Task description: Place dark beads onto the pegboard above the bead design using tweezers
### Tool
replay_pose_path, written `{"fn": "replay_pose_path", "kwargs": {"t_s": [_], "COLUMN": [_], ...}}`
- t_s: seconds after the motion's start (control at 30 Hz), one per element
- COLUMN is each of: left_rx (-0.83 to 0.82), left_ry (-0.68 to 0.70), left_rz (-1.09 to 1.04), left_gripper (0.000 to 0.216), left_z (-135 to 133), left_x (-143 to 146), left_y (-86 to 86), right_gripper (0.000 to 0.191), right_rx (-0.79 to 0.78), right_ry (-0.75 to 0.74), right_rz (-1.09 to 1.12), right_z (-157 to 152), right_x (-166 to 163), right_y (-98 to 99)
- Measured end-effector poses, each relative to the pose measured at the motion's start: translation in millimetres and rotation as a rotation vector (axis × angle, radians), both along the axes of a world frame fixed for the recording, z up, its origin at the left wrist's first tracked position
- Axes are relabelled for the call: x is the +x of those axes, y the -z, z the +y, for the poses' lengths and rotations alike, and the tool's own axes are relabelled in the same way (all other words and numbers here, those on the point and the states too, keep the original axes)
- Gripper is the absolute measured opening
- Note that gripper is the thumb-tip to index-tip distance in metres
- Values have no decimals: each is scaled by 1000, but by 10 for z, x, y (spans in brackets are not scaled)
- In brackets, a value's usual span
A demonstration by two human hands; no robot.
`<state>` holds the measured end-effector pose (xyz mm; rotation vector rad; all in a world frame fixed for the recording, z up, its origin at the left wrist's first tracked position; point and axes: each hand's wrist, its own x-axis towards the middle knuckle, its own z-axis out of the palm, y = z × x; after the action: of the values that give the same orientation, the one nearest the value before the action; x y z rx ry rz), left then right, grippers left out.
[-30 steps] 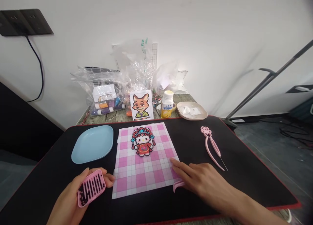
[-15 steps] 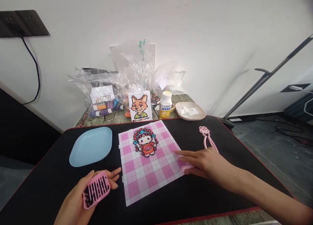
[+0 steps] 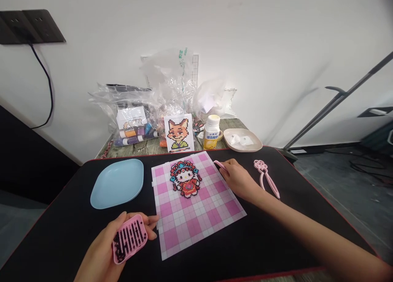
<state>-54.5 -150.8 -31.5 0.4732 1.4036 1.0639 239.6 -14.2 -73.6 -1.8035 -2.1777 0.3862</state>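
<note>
Resting in my left hand (image 3: 106, 245) is a small pink bead tray (image 3: 129, 238), its slots partly filled with black beads. My left fingertips reach the near left edge of a pink-and-white checked board (image 3: 208, 228). A bead figure (image 3: 186, 179) in a red outfit and headdress lies on the board's far half. At the board's right edge, my right hand (image 3: 238, 179) is closed around a pink plastic piece (image 3: 220, 165), mostly hidden by the fingers. Pink tweezers (image 3: 267, 179) with a flower-shaped end lie on the black mat to the right of that hand.
A blue plate (image 3: 118, 186) sits left of the board. Behind the mat stand a fox picture card (image 3: 179, 133), a white-and-yellow bottle (image 3: 211, 132), a beige dish (image 3: 245, 146) with small packets, and plastic bags (image 3: 172, 89). A grey pole (image 3: 337, 98) leans at right.
My right hand has lifted the pink piece from the board's lower right edge and moved it away from me, toward the upper right edge. The tray in my left hand appears slightly farther right.
</note>
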Motion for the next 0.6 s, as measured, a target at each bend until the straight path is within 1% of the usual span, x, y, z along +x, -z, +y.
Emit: {"fn": "replay_pose_path", "kwargs": {"t_s": [0.1, 0.17, 0.27, 0.33, 0.4, 0.5, 0.6], "left_rx": [20, 8, -16, -38, -50, -40, -53], "left_ry": [43, 44, 26, 11, 2, 40, 80], "left_rz": [-4, -21, -47, -58, -88, -159, -171], "left_gripper": [47, 45, 42, 42, 42, 42, 42], "left_z": [14, 12, -17, -49, -88, -150, -206], "left_x": [4, 3, -22, -51, -82, -113, -111], "left_y": [-21, -38, -37, -8, 40, 114, 155], "right_gripper": [23, 24, 27, 27, 28, 28, 28], "right_rx": [13, 30, 126, 185, 199, 197, 195], "right_ry": [4, 25, 57, 66, 66, 51, 23], "right_rz": [-24, -39, -64, -72, -68, -54, -37], "right_z": [-16, -32, -45, -35, -14, 20, 42], "right_x": [-130, -212, -320, -375, -413, -433, -421], "right_y": [15, 46, 107, 147, 177, 194, 189]}}
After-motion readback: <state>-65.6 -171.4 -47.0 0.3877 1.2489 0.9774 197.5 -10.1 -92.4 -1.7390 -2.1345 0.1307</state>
